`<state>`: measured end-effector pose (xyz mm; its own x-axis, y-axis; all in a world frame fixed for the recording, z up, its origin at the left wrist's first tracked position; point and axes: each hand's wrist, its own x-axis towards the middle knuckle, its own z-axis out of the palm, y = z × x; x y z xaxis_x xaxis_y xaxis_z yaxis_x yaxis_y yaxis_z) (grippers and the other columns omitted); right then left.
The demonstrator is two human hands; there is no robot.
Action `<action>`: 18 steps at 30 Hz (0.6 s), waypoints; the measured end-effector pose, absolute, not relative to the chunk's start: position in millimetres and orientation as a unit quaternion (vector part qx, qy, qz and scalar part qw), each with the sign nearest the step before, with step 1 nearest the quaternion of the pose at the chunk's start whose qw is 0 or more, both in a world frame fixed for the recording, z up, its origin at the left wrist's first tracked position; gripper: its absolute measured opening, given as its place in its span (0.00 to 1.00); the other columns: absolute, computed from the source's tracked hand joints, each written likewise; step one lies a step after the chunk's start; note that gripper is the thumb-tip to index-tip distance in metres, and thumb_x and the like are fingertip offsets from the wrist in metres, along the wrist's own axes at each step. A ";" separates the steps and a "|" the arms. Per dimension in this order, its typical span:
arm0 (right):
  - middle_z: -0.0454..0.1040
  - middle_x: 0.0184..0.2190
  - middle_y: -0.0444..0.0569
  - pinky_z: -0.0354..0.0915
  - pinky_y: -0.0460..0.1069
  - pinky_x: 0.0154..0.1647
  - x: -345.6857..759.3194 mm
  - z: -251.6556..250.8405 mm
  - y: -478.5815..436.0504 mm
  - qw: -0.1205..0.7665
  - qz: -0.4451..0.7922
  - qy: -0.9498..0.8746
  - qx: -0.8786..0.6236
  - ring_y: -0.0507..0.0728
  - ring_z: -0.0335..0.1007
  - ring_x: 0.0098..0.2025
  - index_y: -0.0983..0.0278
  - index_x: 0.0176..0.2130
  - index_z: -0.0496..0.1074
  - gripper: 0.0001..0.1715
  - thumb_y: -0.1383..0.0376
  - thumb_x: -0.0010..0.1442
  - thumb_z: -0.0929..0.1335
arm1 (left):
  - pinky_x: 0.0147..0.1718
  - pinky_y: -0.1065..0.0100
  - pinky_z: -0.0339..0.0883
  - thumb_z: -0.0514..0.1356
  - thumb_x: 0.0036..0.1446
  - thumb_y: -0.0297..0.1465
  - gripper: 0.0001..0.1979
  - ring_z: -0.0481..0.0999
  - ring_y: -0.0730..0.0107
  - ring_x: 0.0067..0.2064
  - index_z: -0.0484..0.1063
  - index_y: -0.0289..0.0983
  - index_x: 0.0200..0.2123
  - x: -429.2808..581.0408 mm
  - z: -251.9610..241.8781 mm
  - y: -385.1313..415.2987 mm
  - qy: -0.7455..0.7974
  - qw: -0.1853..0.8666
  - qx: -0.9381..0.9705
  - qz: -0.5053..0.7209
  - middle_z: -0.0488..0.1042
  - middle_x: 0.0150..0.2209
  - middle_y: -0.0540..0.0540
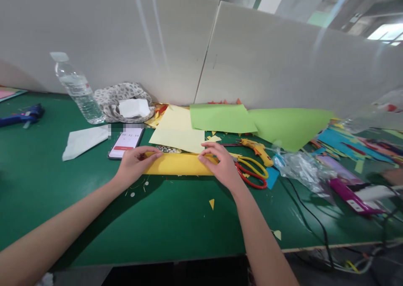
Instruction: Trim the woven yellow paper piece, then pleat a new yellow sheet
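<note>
A folded yellow sheet of paper [179, 165] lies lengthwise before me on the green table. My left hand [134, 163] pinches its upper left corner between thumb and fingers. At the upper right end, my right hand [222, 164] grips the same sheet, thumb and fingertips together on the edge. Just right of that hand are scissors [256, 165] with red and yellow handles, their blades partly hidden. A yellow glue gun [258, 150] rests behind them. Cream paper [178, 128] lies beyond the yellow sheet.
A phone [127, 141], a white tissue [86, 141] and a water bottle [78, 90] are to the left. Light green sheets [220, 118] lie at the back. On the right are clear plastic wrap [304, 170], a magenta power strip [349, 195] and a black cord [310, 212].
</note>
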<state>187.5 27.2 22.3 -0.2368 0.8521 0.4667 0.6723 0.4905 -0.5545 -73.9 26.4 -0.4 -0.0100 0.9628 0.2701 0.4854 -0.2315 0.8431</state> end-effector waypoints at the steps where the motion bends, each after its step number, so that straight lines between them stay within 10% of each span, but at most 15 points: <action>1: 0.70 0.45 0.47 0.57 0.57 0.51 186.9 22.4 26.7 0.375 0.123 -0.778 -0.488 0.58 0.64 0.50 0.59 0.30 0.69 0.07 0.59 0.56 0.66 | 0.21 0.73 0.59 0.61 0.48 0.41 0.12 0.68 0.74 0.25 0.78 0.40 0.31 -73.6 -1.3 26.4 0.554 0.274 0.652 0.440 0.78 0.32 0.48; 18: 0.72 0.44 0.46 0.55 0.59 0.52 185.5 19.9 26.7 0.309 0.075 -0.799 -0.510 0.58 0.65 0.46 0.60 0.29 0.69 0.11 0.60 0.60 0.63 | 0.24 0.73 0.64 0.62 0.49 0.40 0.11 0.74 0.71 0.30 0.77 0.40 0.31 -72.8 -2.8 25.2 0.545 0.263 0.664 0.439 0.79 0.33 0.48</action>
<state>185.5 26.7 19.9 -0.2880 0.8617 0.4177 0.7690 0.4681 -0.4353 -72.8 25.2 -2.8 0.0211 0.9548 0.2966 0.4926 -0.2680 0.8280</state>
